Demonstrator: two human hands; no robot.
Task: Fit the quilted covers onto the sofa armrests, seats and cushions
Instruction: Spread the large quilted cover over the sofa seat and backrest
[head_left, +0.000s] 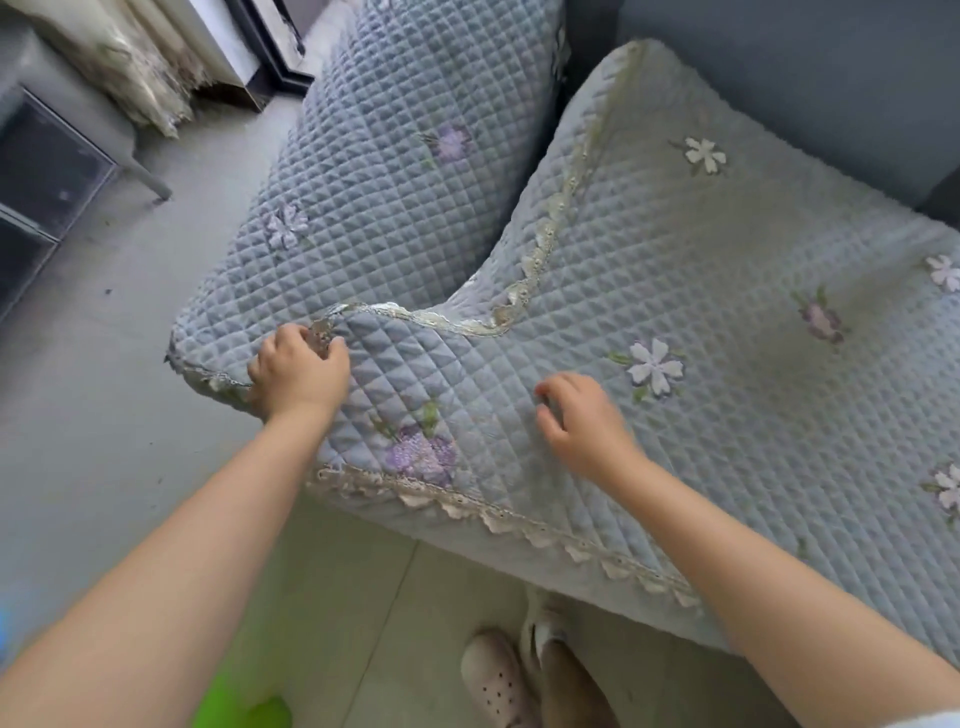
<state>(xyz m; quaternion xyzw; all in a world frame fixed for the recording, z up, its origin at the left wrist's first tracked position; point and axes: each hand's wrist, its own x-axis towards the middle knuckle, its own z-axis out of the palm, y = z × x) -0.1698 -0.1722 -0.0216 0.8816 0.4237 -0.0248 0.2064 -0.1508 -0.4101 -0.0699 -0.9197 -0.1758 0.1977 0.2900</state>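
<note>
grey floor tiles (130, 395) run under a dark blue sofa (831, 93), and a pale curtain (130, 62) hangs in the far corner beside a dark glass cabinet (47, 176). two light shoes (498, 680) sit on the floor by the sofa's front.

one quilted cover, the armrest cover (395, 156), already lies over the sofa arm, with small purple flowers sewn on it. a second one, the seat cover (727, 322), is spread over the seat, and its lace trim (519, 525) hangs down the front edge.

the near corner of the seat cover is flipped up onto the armrest cover, so it is not flat yet. the left hand (298, 371) has its fingers curled round that lace corner and holds it tight. i think it holds the corner so it can pull the cloth straight or push it down between the seat and the arm.

the right hand (582, 421) sits on top of the seat cover with its fingers bent a little. it holds nothing, and the hand looks a bit blurry. i think it is there to keep the cloth from sliding while the other hand tugs.

the job looks partly done. the back of the sofa is bare, and i see no loose cushions from where i stand.
</note>
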